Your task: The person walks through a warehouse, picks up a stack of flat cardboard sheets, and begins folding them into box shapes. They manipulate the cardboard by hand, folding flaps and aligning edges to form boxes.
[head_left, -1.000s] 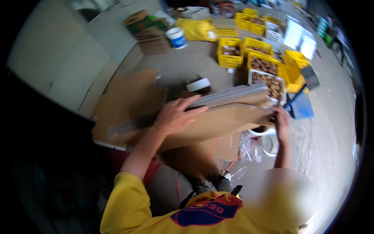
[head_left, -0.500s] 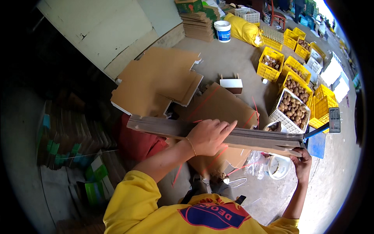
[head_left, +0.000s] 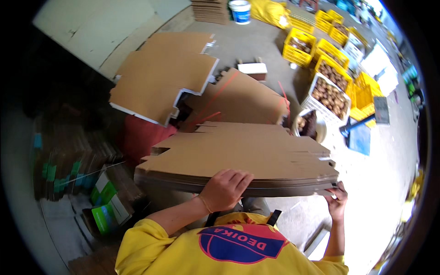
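While the left hand (head_left: 223, 189) curls over the near edge of the stack of flattened cardboard sheets (head_left: 238, 153), the right hand (head_left: 337, 201) pinches its right corner, holding it level above more cardboard (head_left: 162, 78) on the concrete floor (head_left: 256, 46)

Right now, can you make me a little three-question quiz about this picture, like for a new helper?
1. True or false: both hands grip the stack of flat cardboard sheets.
2. Which hand holds the stack's corner nearest the white floor? A) left hand B) right hand
3. What colour are the crates of brown produce?

Key: 1 true. 2 B. 3 yellow.
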A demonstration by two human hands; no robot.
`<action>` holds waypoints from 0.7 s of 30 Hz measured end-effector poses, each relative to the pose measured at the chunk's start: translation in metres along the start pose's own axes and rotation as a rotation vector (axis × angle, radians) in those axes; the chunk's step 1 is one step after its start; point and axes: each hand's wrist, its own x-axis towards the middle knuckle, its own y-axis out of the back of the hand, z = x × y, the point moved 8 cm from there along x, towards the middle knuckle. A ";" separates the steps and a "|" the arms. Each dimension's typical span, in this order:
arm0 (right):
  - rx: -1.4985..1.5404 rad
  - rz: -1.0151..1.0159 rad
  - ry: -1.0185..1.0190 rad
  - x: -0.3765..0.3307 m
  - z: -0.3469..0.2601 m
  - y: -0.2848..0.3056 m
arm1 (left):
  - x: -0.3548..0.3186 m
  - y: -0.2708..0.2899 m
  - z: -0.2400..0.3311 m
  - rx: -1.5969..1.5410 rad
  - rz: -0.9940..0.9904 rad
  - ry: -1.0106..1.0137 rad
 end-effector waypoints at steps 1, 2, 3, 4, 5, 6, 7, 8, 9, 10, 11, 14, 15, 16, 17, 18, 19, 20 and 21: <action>-0.006 0.014 0.005 -0.009 0.000 -0.001 | -0.008 -0.003 0.005 0.014 0.003 -0.001; -0.059 0.001 0.023 -0.017 -0.003 -0.001 | -0.017 -0.009 0.009 -0.021 0.007 0.007; -0.108 -0.013 0.044 -0.023 -0.004 -0.002 | -0.026 -0.016 0.014 -0.020 -0.005 0.001; -0.082 -0.006 0.036 -0.030 -0.004 -0.001 | -0.032 -0.023 0.018 -0.019 -0.016 -0.007; -0.067 0.016 0.031 -0.039 -0.002 0.000 | -0.038 -0.028 0.022 -0.019 -0.028 -0.014; -0.034 0.049 0.019 -0.048 -0.001 -0.001 | -0.043 -0.033 0.022 -0.031 -0.043 -0.013; -0.036 0.058 0.116 -0.058 -0.003 -0.002 | -0.050 -0.041 0.023 -0.060 -0.067 -0.006; -0.126 0.033 0.089 -0.064 0.002 -0.006 | -0.056 -0.048 0.027 -0.098 -0.097 0.012; -0.121 -0.002 0.006 -0.067 0.003 -0.010 | -0.062 -0.053 0.035 -0.121 -0.085 -0.023; -0.069 0.021 -0.053 -0.074 0.014 -0.012 | -0.061 -0.051 0.038 -0.118 -0.060 -0.068; -0.049 0.004 -0.096 -0.085 0.022 -0.010 | -0.062 -0.051 0.045 -0.116 -0.033 -0.111; -0.065 0.042 -0.137 -0.109 0.028 -0.011 | -0.071 -0.074 0.054 -0.123 -0.079 -0.116; -0.069 0.052 -0.178 -0.119 0.034 -0.013 | -0.073 -0.079 0.056 -0.126 -0.092 -0.118; -0.080 0.049 -0.189 -0.125 0.037 -0.015 | -0.075 -0.084 0.059 -0.117 -0.109 -0.123; -0.080 0.051 -0.205 -0.130 0.040 -0.015 | -0.077 -0.089 0.061 -0.108 -0.125 -0.126; -0.075 0.047 -0.202 -0.136 0.042 -0.016 | -0.080 -0.094 0.065 -0.094 -0.144 -0.130; -0.070 0.041 -0.199 -0.140 0.043 -0.017 | -0.081 -0.098 0.069 -0.094 -0.159 -0.160; -0.096 0.033 -0.169 -0.140 0.042 -0.015 | -0.083 -0.101 0.073 -0.095 -0.173 -0.190; -0.115 0.023 -0.149 -0.137 0.041 -0.016 | -0.085 -0.104 0.075 -0.096 -0.200 -0.218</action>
